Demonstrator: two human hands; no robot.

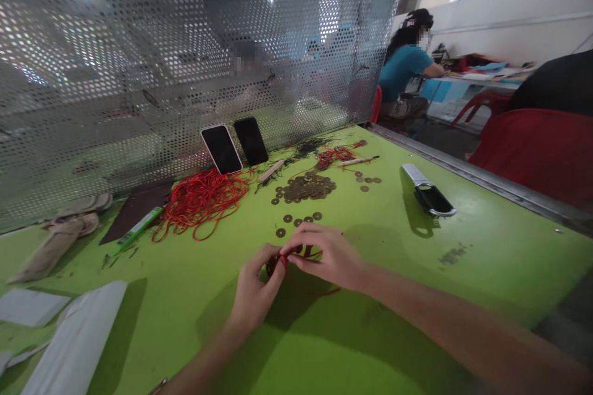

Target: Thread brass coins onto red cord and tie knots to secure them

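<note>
My left hand [257,289] is closed at the near middle of the table, thumb and forefinger pinching a dark round coin [270,266] with red cord at it. Against its fingertips, my right hand [330,257] pinches the red cord [284,261]; the exact grip is partly hidden by the fingers. A loose cord end [330,292] trails below the right hand. Just beyond the hands lie several loose coins with holes [288,218], and farther back a heap of the same coins [308,187].
A tangle of red cord [204,197] lies left of the heap, near two phones [252,141] leaning on the perforated metal screen [152,86]. Strung coins [334,157] and a pen [360,161] are behind. A silver-and-black object [428,191] sits right. Another person [405,65] sits beyond.
</note>
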